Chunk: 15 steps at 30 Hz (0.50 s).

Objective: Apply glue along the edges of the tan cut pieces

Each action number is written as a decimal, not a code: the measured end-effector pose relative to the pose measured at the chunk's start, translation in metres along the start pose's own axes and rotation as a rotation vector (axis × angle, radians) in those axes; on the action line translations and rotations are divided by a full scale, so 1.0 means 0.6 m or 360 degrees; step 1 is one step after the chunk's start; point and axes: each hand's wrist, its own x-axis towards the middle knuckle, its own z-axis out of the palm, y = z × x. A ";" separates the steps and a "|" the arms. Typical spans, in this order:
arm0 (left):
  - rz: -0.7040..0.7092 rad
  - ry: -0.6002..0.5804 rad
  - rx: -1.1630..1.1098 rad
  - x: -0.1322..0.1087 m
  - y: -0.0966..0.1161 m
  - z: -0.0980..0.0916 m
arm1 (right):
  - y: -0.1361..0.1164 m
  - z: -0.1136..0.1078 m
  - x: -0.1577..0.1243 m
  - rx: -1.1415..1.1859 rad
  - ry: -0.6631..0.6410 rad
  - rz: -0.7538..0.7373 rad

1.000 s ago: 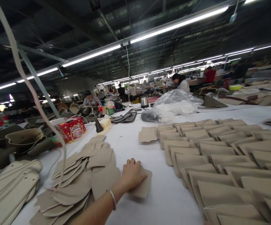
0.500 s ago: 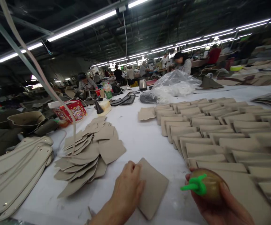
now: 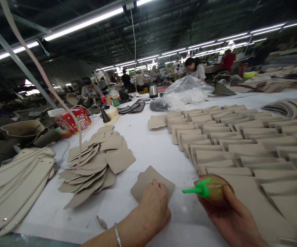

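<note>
A beige leather piece with a notched edge lies on the white table in front of me. Over its near part is my left hand, fingers bent and pressed together on it; the fingertips are partly hidden. My right hand is wrapped round a squeeze glue bottle with amber contents, its green nozzle pointing left toward the leather piece. To the left lies a loose pile of similar leather pieces. Rows of folded leather pieces overlap one another at the right.
Long leather strips with metal studs lie at the far left. A hose hangs down at the left, near a red patterned box. Clear plastic wrap and a kettle stand farther back. Several people work in the background.
The leather piece has turned and shifted left, and my left hand has moved right and down across it. My right hand has brought the glue bottle left, closer to the piece.
</note>
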 end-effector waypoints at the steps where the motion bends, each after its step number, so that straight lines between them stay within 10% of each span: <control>1: -0.0005 0.0011 0.0023 0.004 0.000 -0.003 | 0.000 0.000 0.000 -0.0007 -0.0005 0.0002; 15: -0.0223 0.0364 -0.0301 -0.002 -0.143 -0.005 | 0.016 -0.012 0.012 -0.0363 -0.0172 -0.0140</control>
